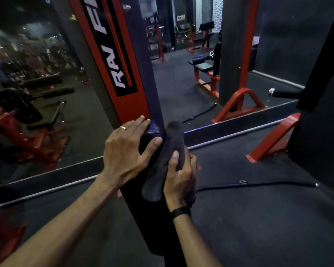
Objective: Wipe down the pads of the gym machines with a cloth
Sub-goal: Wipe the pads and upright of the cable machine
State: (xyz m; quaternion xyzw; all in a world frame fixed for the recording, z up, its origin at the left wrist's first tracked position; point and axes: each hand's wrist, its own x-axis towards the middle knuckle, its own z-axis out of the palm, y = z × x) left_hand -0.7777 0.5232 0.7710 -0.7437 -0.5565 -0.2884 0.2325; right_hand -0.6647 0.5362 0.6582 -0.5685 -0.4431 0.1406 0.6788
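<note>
At the far left a mirror (pixel 37 83) reflects dim benches. Just right of it rises a red upright (pixel 112 60) with white lettering.

The left hand (pixel 126 149) lies with its fingers spread and nearly straight over the top end of a dark pad (pixel 143 218), thumb reaching toward the cloth (pixel 168 157); a ring (pixel 123 128) shows on one finger. It seems to be steadying the pad, not wiping.

The pad runs from beneath both hands down toward the bottom edge. Its far end sits right at the foot of the upright.

The cloth, dark grey, is draped along the pad's right flank, one end standing up above the pad. The right hand (pixel 181 178) grips it, thumb pressed on top and fingers wrapped round behind; a black band (pixel 180 211) circles that wrist.

Judging by this, the wipe of this pad is under way at its upper end. The next move likely calls for drawing the cloth down the pad's length toward the camera, keeping pressure on, while the left hand holds the pad from swinging.

Further right, a black cable (pixel 258 184) lies on the floor (pixel 249 228) and a red foot (pixel 274 137) is bolted there.
</note>
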